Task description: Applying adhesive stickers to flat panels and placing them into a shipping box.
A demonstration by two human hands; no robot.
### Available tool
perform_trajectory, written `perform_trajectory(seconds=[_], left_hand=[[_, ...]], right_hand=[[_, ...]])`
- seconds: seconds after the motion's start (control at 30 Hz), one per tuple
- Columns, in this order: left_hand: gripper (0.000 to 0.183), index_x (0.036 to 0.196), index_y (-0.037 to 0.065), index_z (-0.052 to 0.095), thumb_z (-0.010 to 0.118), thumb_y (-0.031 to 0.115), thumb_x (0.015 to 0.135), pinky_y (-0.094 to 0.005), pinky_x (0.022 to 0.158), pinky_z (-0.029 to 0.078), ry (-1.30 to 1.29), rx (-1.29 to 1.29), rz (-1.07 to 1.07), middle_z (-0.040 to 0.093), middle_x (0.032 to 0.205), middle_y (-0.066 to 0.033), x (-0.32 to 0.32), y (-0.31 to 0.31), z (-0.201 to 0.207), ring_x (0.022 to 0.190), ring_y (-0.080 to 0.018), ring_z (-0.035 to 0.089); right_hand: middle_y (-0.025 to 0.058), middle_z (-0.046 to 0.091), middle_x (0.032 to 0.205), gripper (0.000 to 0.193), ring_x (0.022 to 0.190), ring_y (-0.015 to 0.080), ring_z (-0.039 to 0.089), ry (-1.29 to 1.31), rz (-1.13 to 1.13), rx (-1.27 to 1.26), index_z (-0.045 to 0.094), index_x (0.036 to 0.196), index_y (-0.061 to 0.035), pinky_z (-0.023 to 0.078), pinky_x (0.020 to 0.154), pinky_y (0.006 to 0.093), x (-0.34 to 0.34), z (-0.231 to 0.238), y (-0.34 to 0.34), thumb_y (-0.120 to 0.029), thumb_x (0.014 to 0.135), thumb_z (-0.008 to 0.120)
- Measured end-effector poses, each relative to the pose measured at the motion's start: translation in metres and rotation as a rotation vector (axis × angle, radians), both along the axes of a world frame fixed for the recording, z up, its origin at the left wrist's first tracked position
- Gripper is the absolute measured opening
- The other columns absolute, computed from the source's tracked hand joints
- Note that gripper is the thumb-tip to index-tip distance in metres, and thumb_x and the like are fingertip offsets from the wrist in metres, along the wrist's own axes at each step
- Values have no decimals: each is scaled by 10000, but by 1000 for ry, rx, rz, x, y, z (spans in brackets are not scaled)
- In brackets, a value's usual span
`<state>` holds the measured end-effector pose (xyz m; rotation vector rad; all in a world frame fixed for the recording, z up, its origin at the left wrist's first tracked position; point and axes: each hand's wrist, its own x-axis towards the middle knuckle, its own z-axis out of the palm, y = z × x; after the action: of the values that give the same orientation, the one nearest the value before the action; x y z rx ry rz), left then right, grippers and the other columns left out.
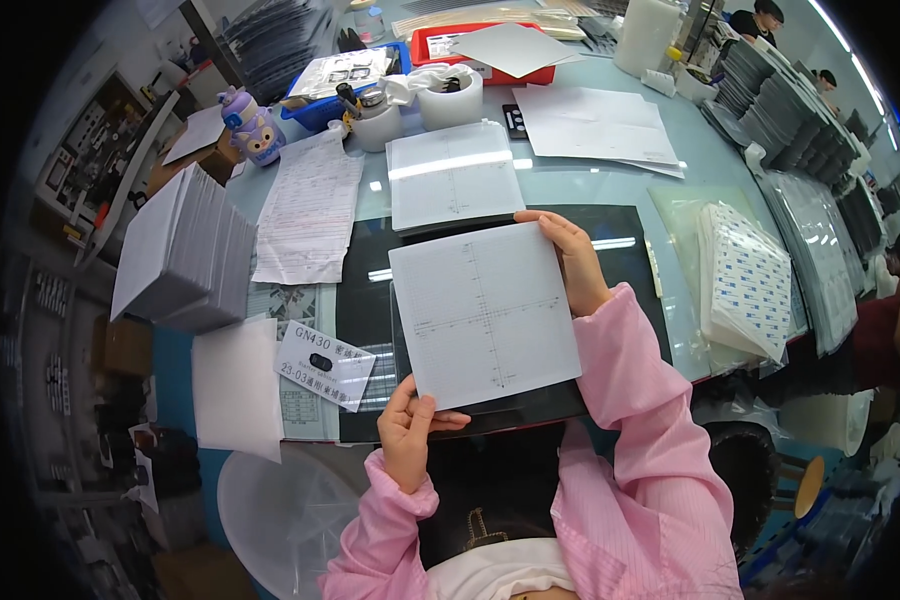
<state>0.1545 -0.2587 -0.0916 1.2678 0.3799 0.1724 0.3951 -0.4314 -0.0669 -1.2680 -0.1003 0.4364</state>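
Observation:
Between my two hands is a white square sheet (530, 350) printed with a fine grid and crossed axes. My left hand (410, 430) pinches its lower left corner, thumb on top and fingers beneath. At the upper right corner, my right hand (570, 255) grips the edge with the thumb side along the top. The sheet is held over a shiny black board (625, 240) on the table. Just beyond it lies a stack of similar grid-printed sheets (450, 165). A printed white card (310, 385) rests beside the board on the left.
A tall stack of white sheets (175, 235) stands left, near a handwritten paper (310, 200) and a purple bottle (255, 128). White cups (375, 128), a blue tray (315, 115) and a red tray (530, 76) line the back. Patterned bagged sheets (745, 280) lie right.

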Motion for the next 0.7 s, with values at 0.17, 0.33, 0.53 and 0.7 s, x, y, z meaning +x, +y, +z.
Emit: perform_trajectory(seconds=[0.17,0.33,0.53,0.7], left_hand=[[314,1286,-55,511,493,121,1026,-302,654,617,-4,-60,-8,704,984,-158,1,2,0,727,-229,726],[308,1279,-47,518,500,126,1024,-304,655,619,-10,-119,-18,702,990,-151,-1,4,-4,718,-216,723],[306,1279,-37,525,507,127,1022,-292,647,607,9,-271,-28,695,968,-130,-3,-1,0,693,-189,704],[295,1278,-34,523,499,115,1024,-284,631,581,-37,-595,-177,666,1055,-118,-9,-16,0,681,-170,675]], right_hand=[[73,658,929,422,834,130,622,10,-15,7,644,1180,-30,505,741,243,-3,7,0,-368,1027,444],[72,678,904,486,810,135,653,123,-23,92,649,1142,-31,532,724,270,0,6,-2,-423,1054,375],[110,685,1041,484,930,170,675,154,100,220,603,1215,-11,559,831,297,-4,14,3,-416,1053,393],[181,526,1392,441,1228,242,575,5,387,412,557,1300,-4,502,1004,346,-20,3,12,-294,971,610]])
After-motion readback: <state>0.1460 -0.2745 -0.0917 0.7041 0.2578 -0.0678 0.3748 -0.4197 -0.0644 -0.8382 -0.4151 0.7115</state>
